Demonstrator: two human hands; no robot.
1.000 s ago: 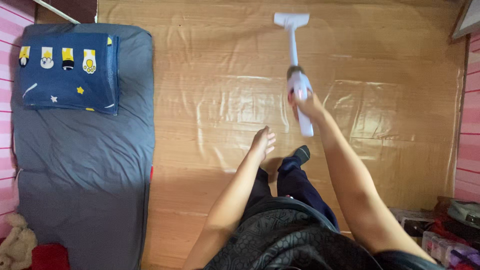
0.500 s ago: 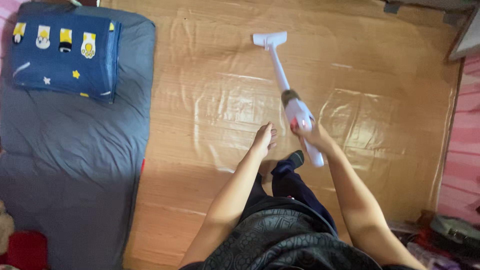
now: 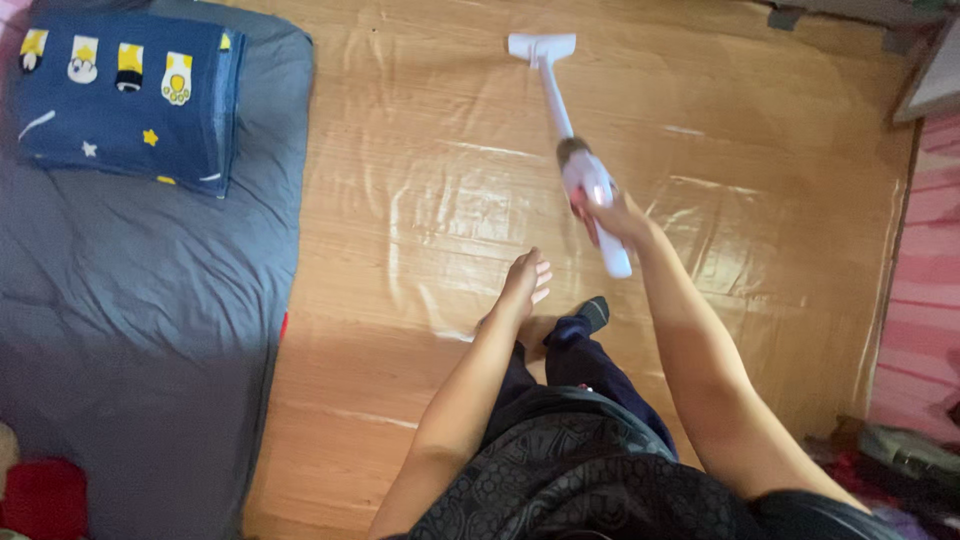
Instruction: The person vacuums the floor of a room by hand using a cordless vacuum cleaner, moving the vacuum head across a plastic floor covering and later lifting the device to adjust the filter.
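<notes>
My right hand (image 3: 612, 213) grips the handle of a white handheld vacuum cleaner (image 3: 585, 180). Its thin tube runs forward to a flat white nozzle (image 3: 541, 46) resting on the glossy wooden floor (image 3: 430, 200). My left hand (image 3: 526, 282) hangs free beside my body with fingers loosely apart, holding nothing. Below the hands I see my dark trousers and one dark sock (image 3: 594, 312) on the floor.
A grey mattress (image 3: 140, 300) lies along the left side with a folded dark blue patterned blanket (image 3: 125, 90) at its far end. A red item (image 3: 40, 495) sits at the bottom left. Pink striped wall (image 3: 925, 290) and clutter (image 3: 900, 455) stand at right.
My right arm pushed the vacuum forward again after pulling it back; the nozzle now sits farther away on the floor. My left hand stayed almost still.
</notes>
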